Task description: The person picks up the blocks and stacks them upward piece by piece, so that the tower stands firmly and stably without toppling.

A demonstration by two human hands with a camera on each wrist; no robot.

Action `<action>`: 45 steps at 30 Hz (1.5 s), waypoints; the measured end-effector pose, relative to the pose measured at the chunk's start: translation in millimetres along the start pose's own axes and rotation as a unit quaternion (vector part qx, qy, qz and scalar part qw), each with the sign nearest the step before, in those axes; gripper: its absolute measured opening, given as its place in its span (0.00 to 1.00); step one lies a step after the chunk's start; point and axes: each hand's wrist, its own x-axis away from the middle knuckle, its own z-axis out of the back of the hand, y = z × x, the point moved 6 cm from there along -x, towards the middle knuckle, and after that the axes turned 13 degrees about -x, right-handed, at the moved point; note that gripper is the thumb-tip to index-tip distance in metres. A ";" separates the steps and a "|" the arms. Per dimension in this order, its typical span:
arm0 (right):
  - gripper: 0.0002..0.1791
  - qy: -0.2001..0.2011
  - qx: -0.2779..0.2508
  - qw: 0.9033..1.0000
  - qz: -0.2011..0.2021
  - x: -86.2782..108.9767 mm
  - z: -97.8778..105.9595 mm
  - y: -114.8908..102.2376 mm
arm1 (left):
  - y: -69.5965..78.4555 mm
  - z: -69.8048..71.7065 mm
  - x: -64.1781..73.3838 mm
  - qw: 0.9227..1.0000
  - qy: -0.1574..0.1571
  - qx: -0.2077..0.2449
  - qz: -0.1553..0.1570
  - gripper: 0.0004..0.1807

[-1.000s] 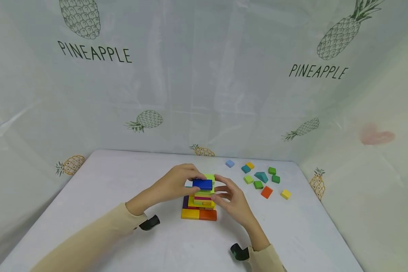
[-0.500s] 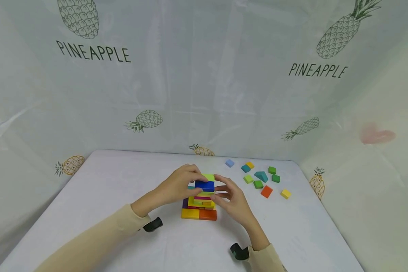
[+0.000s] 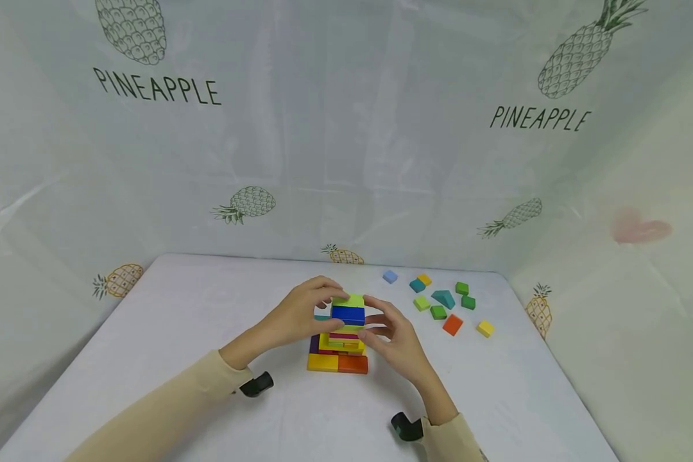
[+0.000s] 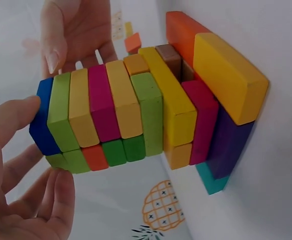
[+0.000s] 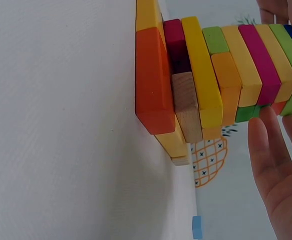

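- Block tower: upright between the two hands, built of coloured, block-shaped pieces in layers.
- Left hand: grips the upper end of the tower. The thumb rests against the blue rectangular block at the top; the other fingertips touch the light-green blocks on the far side.
- Right hand: held around the tower's right side, fingers apart and slightly bent, no block held. Whether its fingertips touch the tower cannot be told.
- Tower base, below both hands: yellow rectangular slab on the left-hand side, set end to end with the orange rectangular slab on the right-hand side. A plain wood-coloured block sits above the orange slab.
- Loose blocks, beyond and to the right of the right hand: orange-red block, yellow block, teal triangular block and light-blue block, among others, lying apart from the tower.
- White table surface: extends beneath both hands.
- Beige sleeves: cover both forearms behind the hands.
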 end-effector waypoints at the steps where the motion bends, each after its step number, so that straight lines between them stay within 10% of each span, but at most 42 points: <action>1: 0.36 0.001 0.000 1.000 -0.001 0.0 0.0 -0.2 | -2.5 -1.5 0.9 1.000 -0.001 0.010 0.010 0.28; 12: 0.35 0.004 0.000 1.000 0.006 -0.1 0.7 0.8 | -16.2 -12.4 10.4 0.993 -0.002 0.093 0.074 0.34; 45: 0.36 0.010 -0.003 1.000 -0.015 0.2 0.4 1.2 | -25.0 -28.0 27.2 0.962 0.014 0.239 0.131 0.36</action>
